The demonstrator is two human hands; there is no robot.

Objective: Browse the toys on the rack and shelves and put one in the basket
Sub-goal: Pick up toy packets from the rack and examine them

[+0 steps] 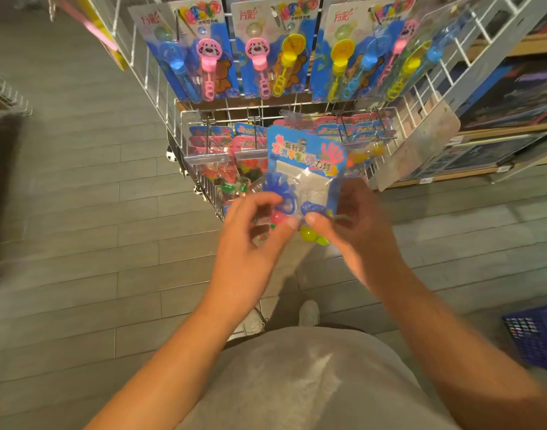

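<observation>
**Toy picked, basket still waiting**

Clear plastic toy packet with blue header card [303, 169] off white wire rack [421, 125], pinched at bottom edge by left hand [253, 240] and right hand [352, 225]. Still to drop into blue plastic basket [535, 336], low right.

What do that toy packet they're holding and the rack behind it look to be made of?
The toy packet looks like a clear glossy plastic bag under a printed blue card header; glare and the toys showing through suggest film. The rack seems to be white-coated metal wire, going by its thin grid bars.
</observation>
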